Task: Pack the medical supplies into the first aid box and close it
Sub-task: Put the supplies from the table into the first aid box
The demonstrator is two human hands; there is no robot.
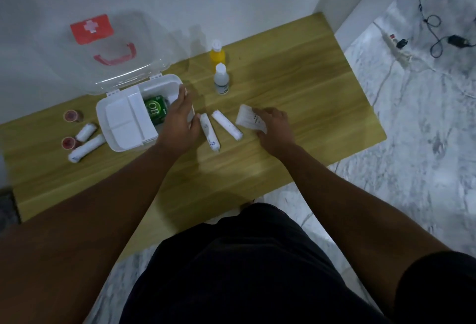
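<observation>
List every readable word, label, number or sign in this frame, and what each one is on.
"OB": green packet inside the first aid box, seen upside down.
White cross, no words: red label on the open clear lid.
Small blue mark: bandage roll, too small to read.
Dark print: white packet under the right hand, blurred.
Label: clear bottle, unreadable.

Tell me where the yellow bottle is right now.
In the head view, the yellow bottle stands upright at the table's far edge by the wall, right of the open first aid box, just behind the clear white-capped bottle.
</observation>
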